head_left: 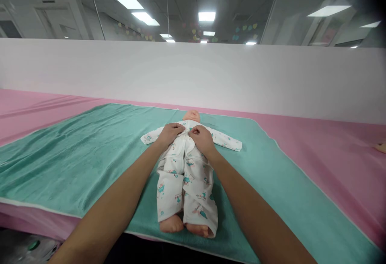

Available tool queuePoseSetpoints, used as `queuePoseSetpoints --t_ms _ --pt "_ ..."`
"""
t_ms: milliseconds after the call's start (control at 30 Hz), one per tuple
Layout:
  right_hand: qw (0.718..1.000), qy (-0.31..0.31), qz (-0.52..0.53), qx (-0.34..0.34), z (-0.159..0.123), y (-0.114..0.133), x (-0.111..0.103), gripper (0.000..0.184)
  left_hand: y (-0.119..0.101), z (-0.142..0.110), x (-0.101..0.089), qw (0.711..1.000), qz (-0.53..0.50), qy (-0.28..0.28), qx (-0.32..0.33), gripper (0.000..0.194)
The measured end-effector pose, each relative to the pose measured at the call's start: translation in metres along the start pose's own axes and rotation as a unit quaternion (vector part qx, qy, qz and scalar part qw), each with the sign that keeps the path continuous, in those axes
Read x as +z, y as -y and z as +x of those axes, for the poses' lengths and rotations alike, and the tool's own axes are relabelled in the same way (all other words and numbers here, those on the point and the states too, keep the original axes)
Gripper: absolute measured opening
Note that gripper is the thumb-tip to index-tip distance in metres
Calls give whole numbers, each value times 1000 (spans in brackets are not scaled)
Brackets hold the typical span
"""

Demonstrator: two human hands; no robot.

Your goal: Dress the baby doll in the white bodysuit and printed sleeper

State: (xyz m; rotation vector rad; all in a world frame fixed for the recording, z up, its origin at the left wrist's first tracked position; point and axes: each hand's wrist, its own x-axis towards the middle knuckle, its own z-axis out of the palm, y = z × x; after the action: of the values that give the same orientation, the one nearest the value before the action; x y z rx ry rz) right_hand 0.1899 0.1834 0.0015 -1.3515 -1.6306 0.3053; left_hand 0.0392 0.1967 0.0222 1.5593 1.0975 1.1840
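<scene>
A baby doll (193, 115) lies on its back, head away from me and bare feet towards me. It wears a white printed jacket (226, 139) with long sleeves spread to both sides, and matching trousers (197, 191). At the upper chest, my left hand (171, 132) pinches the jacket's front edge from the left. Opposite it, my right hand (201, 136) has thumb and fingers closed on the other front edge. Below my hands the jacket's front flaps part slightly. Any fastener between my fingertips is too small to make out.
A green towel (81, 155) with some wrinkles lies under the doll, over a pink sheet (325, 151). Behind stands a white wall (187, 75) with glass above. At the lower left, below the edge, is a clear container with a green cap (33, 245).
</scene>
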Motion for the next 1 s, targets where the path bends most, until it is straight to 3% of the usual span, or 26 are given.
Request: queuePoseSetpoints --t_ms 100,200,300,433,633,733,1000 --pt "999 -30 -11 -3 -9 4 -2 10 1 0 1 999 24 -17 16 20" --pt "998 -8 -35 -46 -24 13 -10 18 0 -4 -1 994 80 -5 70 23" --pt "990 51 -104 -85 -39 24 -20 30 -4 -11 -6 985 131 40 109 27" --pt "978 74 -178 -84 -51 32 -26 21 -14 -23 -16 974 168 120 91 27" --pt "996 69 -32 -38 -56 27 -29 21 -28 -32 -24 960 196 186 68 19" --pt "998 51 26 -8 -56 23 -28 19 -30 -33 -25 961 191 189 66 18" --pt "993 47 111 20 -59 21 -17 19 -18 -29 -19 984 14 173 42 21"
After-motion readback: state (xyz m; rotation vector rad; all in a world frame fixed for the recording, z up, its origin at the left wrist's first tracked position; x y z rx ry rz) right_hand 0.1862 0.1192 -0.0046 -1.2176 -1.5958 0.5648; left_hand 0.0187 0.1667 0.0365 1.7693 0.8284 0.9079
